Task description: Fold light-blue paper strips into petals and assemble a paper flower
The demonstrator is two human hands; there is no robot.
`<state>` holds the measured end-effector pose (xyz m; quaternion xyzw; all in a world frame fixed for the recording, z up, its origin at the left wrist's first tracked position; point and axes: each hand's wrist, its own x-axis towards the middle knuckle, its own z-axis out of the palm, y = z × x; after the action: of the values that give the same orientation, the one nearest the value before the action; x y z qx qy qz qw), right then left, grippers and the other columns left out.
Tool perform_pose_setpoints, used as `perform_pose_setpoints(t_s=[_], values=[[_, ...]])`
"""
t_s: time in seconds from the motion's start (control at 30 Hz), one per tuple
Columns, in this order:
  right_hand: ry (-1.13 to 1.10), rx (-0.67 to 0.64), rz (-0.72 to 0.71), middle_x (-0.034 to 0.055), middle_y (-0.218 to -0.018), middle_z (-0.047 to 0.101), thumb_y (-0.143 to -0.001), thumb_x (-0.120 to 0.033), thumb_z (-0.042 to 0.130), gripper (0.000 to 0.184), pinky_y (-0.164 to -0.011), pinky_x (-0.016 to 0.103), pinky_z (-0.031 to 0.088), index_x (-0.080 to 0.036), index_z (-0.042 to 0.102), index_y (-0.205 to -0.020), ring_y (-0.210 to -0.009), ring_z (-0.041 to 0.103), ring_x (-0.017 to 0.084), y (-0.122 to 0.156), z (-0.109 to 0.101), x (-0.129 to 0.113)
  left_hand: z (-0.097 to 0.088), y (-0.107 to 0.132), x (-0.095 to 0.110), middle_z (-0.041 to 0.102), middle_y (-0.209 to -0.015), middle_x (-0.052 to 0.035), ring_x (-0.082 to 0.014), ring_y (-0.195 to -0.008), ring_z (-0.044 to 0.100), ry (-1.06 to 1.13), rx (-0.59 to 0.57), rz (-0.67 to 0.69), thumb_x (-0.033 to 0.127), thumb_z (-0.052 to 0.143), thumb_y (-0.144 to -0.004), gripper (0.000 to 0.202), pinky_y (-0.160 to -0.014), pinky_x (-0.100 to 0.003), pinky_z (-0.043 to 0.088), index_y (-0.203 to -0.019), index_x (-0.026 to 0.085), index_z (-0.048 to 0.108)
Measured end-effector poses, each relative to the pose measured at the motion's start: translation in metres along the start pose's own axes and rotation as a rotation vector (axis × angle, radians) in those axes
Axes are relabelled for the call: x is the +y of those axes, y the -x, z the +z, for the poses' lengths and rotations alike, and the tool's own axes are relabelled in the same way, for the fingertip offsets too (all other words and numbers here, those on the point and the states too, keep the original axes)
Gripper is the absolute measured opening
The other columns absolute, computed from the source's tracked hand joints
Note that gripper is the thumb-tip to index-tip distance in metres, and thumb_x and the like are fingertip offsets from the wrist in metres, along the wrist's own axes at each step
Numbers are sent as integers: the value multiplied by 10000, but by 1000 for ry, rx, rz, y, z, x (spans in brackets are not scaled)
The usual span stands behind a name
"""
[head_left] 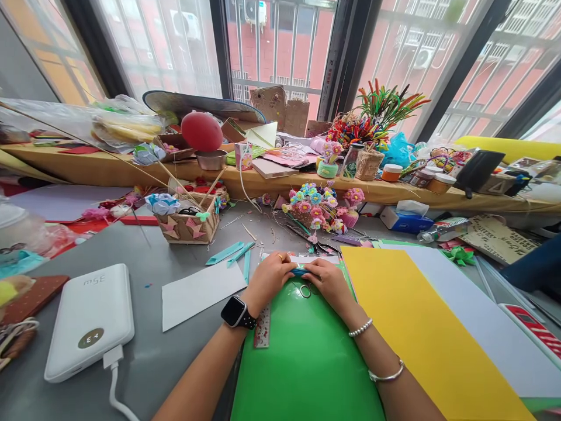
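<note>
My left hand (269,278) and my right hand (326,280) meet over the far end of a green sheet (302,356). Both pinch a small teal paper strip (300,271) between fingertips. The left wrist wears a black smartwatch, the right wrist a bead bracelet and a silver bangle. Scissors (305,289) lie on the green sheet just under the hands, partly hidden by them. A patterned ruler (262,327) lies beside my left wrist. More teal strips (232,252) lie on the grey table to the left.
A white sheet (199,292) and a white power bank (90,318) with cable lie left. A yellow sheet (412,316) and white paper lie right. A cardboard basket (189,225), paper flowers (318,207) and a cluttered wooden sill (131,169) stand behind.
</note>
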<state>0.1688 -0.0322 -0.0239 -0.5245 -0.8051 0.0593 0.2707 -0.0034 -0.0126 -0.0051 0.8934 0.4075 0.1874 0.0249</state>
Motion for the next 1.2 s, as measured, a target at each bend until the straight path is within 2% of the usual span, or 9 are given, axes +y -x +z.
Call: perform_pose_setpoints(t_s=[0.23, 0.43, 0.53, 0.6, 0.7, 0.93, 1.07, 1.2], values=[[57, 17, 18, 47, -778, 589, -735, -241, 583, 123, -667, 258, 399, -182, 666, -803, -754, 515, 166, -2, 0, -1, -3, -1, 10, 576, -866, -85, -201, -848, 522, -147, -129, -3, 132, 464, -772, 189, -673, -275, 433, -902, 149, 600], [88, 2, 21, 43, -744, 573, -740, -251, 576, 127, -646, 247, 390, -179, 670, -785, -736, 503, 161, -3, -1, -1, -4, 0, 19, 578, -968, -130, -219, -880, 557, -137, -227, -88, 87, 390, -793, 271, -697, -308, 463, -1011, 102, 551], [104, -24, 26, 38, -736, 563, -758, -238, 556, 127, -619, 229, 386, -171, 662, -773, -700, 506, 143, -3, 0, -3, -1, 1, 22, 556, -1072, -166, -226, -968, 541, -134, -207, -99, 53, 391, -784, 325, -802, -336, 442, -1089, 72, 500], [141, -48, 26, 37, -733, 559, -768, -221, 544, 126, -602, 222, 382, -163, 655, -776, -676, 506, 135, -3, 0, -5, 3, 2, 22, 507, -1156, -194, -233, -1076, 476, -155, -169, -92, 42, 391, -782, 353, -889, -346, 392, -1127, 45, 466], [212, -86, 24, 39, -736, 557, -775, -194, 533, 119, -583, 219, 374, -155, 645, -785, -653, 504, 131, -3, -1, -8, 8, 4, 21, 450, -1221, -205, -238, -1146, 410, -188, -152, -87, 44, 382, -789, 371, -941, -355, 347, -1155, 31, 438], [187, -132, 18, 42, -787, 565, -780, -164, 522, 120, -587, 202, 369, -162, 630, -830, -660, 518, 117, -5, -5, -9, 9, 5, 20, 515, -1149, -176, -219, -1075, 477, -210, -120, -67, 66, 381, -793, 340, -890, -336, 390, -1124, 65, 459], [216, -94, 12, 43, -747, 553, -782, -139, 507, 120, -557, 209, 356, -151, 617, -736, -622, 505, 118, -4, -1, -8, 6, 5, 22, 531, -1095, -169, -212, -983, 521, -198, -105, -87, 53, 382, -784, 317, -813, -334, 431, -1082, 77, 484], [228, -40, -44, 41, -716, 535, -787, -109, 485, 138, -560, 210, 355, -146, 597, -716, -618, 495, 122, -1, 5, -7, 2, 4, 23, 565, -968, -144, -211, -898, 532, -214, -108, -46, 54, 398, -775, 265, -774, -327, 435, -999, 83, 536]])
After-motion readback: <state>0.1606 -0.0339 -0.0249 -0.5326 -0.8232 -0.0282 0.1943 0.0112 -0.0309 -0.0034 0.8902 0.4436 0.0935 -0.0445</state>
